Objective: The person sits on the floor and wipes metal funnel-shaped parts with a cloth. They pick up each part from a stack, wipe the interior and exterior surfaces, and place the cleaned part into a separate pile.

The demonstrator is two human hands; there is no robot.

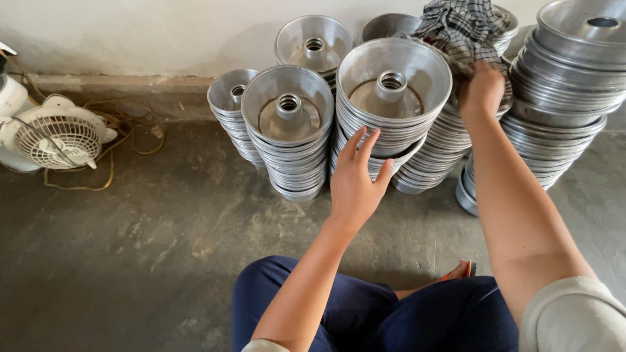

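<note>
Our left hand (pixel 355 182) rests open, fingers spread, against the middle stack of tube pans (pixel 391 98) on the floor. Right hand (pixel 481 91) grips a checked cloth (pixel 460 29). Pans look thin, stiff, light, probably slick; best held by the rim.

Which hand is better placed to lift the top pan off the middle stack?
Probably the left hand: it rests open against the middle stack of tube pans. The right hand is busy gripping the checked cloth.
</note>
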